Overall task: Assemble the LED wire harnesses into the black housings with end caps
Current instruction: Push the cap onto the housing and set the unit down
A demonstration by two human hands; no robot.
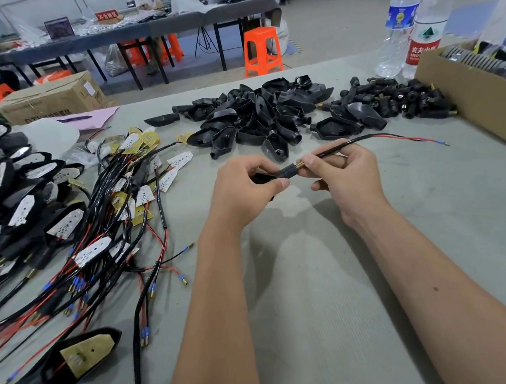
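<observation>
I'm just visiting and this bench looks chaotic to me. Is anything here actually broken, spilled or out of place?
Nothing looks damaged or spilled. The wire harnesses lie tangled and the black housings are heaped loosely, but each kind of part keeps to its own pile. Both water bottles stand upright at the table's far edge.

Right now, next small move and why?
Probably pull the wire further right through the end cap. The right hand pinches the wire at the cap's brass tip, the left hand grips the housing, and the free leads trail right.
</observation>
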